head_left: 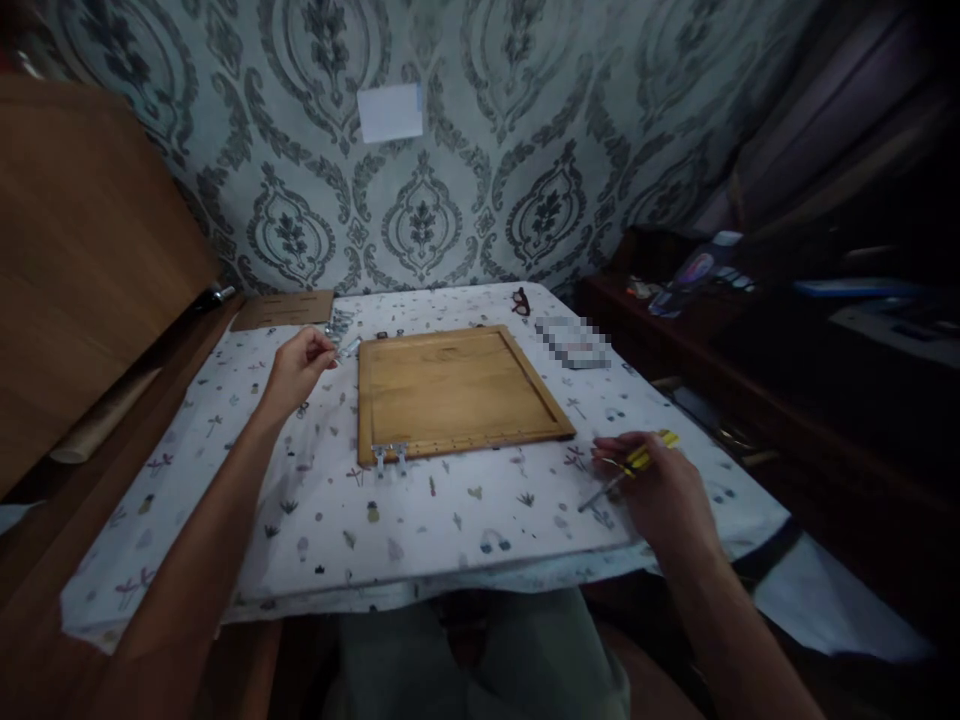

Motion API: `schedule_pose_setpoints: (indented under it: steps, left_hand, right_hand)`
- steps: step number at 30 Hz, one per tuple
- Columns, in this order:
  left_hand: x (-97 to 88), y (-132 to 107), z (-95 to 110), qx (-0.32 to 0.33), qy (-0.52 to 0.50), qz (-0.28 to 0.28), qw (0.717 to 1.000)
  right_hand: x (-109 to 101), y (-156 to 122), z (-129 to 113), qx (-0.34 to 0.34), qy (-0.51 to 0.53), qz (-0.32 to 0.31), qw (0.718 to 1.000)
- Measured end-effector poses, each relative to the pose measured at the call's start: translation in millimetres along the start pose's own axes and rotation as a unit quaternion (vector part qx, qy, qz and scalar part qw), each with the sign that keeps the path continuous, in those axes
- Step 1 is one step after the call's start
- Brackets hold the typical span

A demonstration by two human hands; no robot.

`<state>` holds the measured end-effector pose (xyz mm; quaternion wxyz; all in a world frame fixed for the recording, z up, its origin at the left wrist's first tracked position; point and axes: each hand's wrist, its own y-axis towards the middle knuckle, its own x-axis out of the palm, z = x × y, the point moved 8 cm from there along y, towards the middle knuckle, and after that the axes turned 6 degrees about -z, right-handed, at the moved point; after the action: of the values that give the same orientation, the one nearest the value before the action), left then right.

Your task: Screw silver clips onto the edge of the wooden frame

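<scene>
A square wooden panel with a raised frame lies flat in the middle of the table. A small metal hinge sits at its near left edge. My left hand reaches to the panel's far left corner and pinches a small metal fitting. A pile of similar metal pieces lies just beyond it. My right hand rests near the table's right front, closed around a yellow-handled screwdriver whose tip points left and down.
A patterned white cloth covers the table. A brown cardboard sheet lies at the back left, dark glasses at the back. A wooden board leans at left. A dark cluttered shelf stands at right.
</scene>
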<state>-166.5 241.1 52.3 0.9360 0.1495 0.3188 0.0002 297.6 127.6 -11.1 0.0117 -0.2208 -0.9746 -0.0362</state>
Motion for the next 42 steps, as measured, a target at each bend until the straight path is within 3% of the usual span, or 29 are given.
schedule_pose_setpoints:
  steps: [3,7,8,9,11,14,18,24,27,30,33,35,37,42]
  left_hand:
    - [31.2,-36,49,0.017,-0.073,-0.157,0.985]
    - [82.7,-99,107,0.015,-0.117,-0.388,0.914]
    - [96.5,-116,117,0.018,-0.116,-0.454,0.883]
    - [105.1,-128,124,0.024,-0.12,-0.484,0.866]
    - [116.8,-144,130,0.027,-0.125,-0.514,0.848]
    - [123.6,-157,123,-0.002,-0.156,-0.52,0.84]
    - [123.9,-167,109,-0.056,-0.189,-0.516,0.834]
    - [127.9,-167,106,-0.055,-0.199,-0.512,0.834]
    - [127.7,-161,100,-0.064,-0.206,-0.468,0.857]
    - [118.9,-152,92,-0.067,-0.168,-0.379,0.908]
    - [96.5,-137,94,-0.001,-0.063,-0.25,0.966]
    - [82.2,-128,96,0.043,0.008,-0.18,0.983]
    - [76.0,-119,94,0.063,0.052,-0.162,0.983]
    - [84.6,-101,72,0.082,0.078,-0.21,0.971]
  right_hand:
    - [26,-22,-9,0.015,0.011,-0.084,0.996]
    - [74,-76,-22,0.034,-0.03,-0.229,0.972]
    - [93,-94,-28,0.006,-0.066,-0.313,0.948]
    - [109,-112,-32,-0.026,-0.084,-0.384,0.919]
    - [126,-140,-34,-0.066,-0.085,-0.46,0.882]
    - [130,-162,-23,-0.065,-0.09,-0.493,0.863]
    - [122,-172,-8,-0.007,-0.052,-0.48,0.875]
    - [126,-179,-9,-0.034,-0.041,-0.461,0.886]
    - [130,-178,-3,0.001,-0.034,-0.453,0.891]
    - [131,-167,8,0.092,0.006,-0.399,0.912]
    - [133,-148,17,0.15,0.047,-0.317,0.935]
    - [138,-136,23,0.166,0.061,-0.28,0.944]
    - [145,-126,30,0.191,0.077,-0.262,0.943]
    - [165,-115,44,0.25,0.103,-0.268,0.925]
